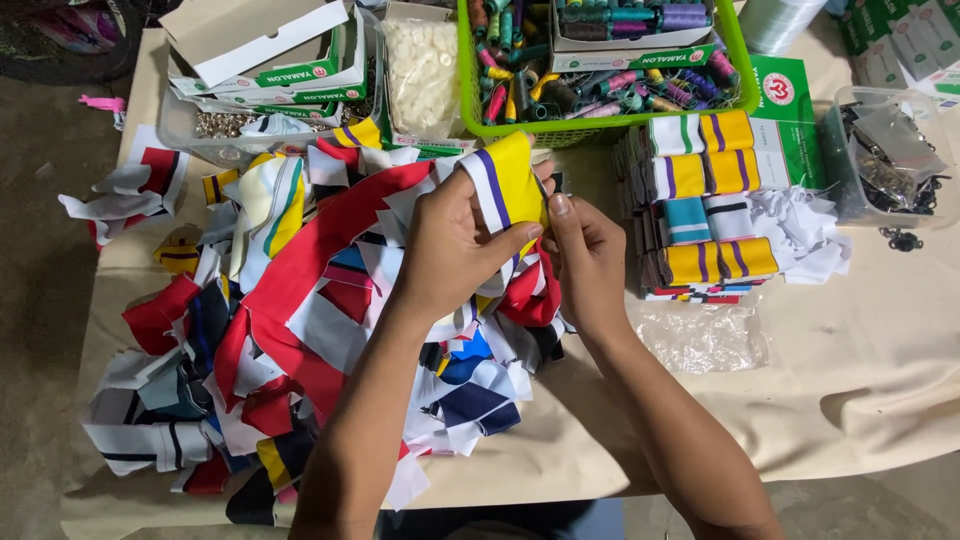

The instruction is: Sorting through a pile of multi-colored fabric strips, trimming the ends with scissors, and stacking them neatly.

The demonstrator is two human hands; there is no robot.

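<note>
I am holding a small folded piece of fabric up between both sets of fingers, above the heap of cut scraps. It is showing mostly bright yellow, with a white band along its left side and a narrow purple stripe running down between the white and the yellow. It is standing roughly upright, tilting a little to the left, its top edge curving over. My left hand is pinching its lower left part, thumb across the bottom, and my right hand is gripping its right edge, hiding the lower corner.
</note>
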